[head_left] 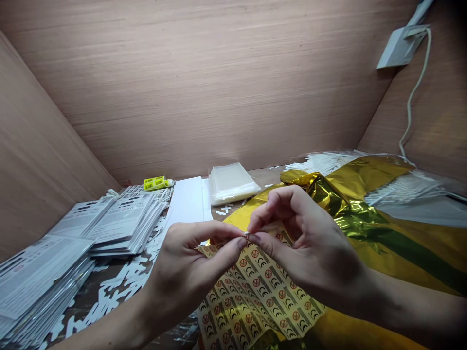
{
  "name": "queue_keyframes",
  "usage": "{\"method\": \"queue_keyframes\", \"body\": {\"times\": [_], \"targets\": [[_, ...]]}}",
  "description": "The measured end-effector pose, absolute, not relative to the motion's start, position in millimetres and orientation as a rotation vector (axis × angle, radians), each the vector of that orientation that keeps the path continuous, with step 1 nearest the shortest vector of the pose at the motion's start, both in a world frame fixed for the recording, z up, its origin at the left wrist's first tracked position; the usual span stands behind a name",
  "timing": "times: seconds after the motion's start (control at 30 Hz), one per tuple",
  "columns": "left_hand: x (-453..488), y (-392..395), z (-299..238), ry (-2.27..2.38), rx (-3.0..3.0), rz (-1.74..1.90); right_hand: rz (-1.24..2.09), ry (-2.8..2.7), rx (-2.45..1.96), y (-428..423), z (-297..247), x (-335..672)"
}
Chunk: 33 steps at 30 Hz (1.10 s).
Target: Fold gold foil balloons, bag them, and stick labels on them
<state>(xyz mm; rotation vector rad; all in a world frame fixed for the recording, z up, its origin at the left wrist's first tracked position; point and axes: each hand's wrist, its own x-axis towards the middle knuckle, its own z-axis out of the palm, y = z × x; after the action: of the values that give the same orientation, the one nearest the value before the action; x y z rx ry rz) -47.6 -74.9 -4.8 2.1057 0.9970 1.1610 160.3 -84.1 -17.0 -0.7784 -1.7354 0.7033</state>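
Observation:
My left hand (189, 267) and my right hand (302, 238) meet fingertip to fingertip above a gold sheet of small warning-symbol stickers (255, 296). Both hands pinch one tiny pale item between thumb and forefinger, too small to name. The sticker sheet lies on crumpled gold foil (365, 214) that spreads to the right.
Stacks of grey printed cards (105, 218) lie at the left. A pile of clear plastic bags (229, 182) sits at the back, with a yellow tape dispenser (156, 183) near it. White straws (328, 163) lie far right. Wooden walls enclose the desk; a cable (412, 97) hangs right.

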Motion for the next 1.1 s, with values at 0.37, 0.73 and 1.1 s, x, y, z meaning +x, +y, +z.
{"method": "queue_keyframes", "body": {"times": [0.37,0.73,1.1], "targets": [[-43,-76,2,0.916,2.047,1.066,0.779,-1.742,-0.884,-83,-23,161],[-44,-76,3,1.000,1.943,0.963,0.639,-1.817,-0.913,-82,-24,161],[-49,-65,-5,1.038,1.727,0.775,0.463,-1.895,-0.882,-78,-30,163]]}}
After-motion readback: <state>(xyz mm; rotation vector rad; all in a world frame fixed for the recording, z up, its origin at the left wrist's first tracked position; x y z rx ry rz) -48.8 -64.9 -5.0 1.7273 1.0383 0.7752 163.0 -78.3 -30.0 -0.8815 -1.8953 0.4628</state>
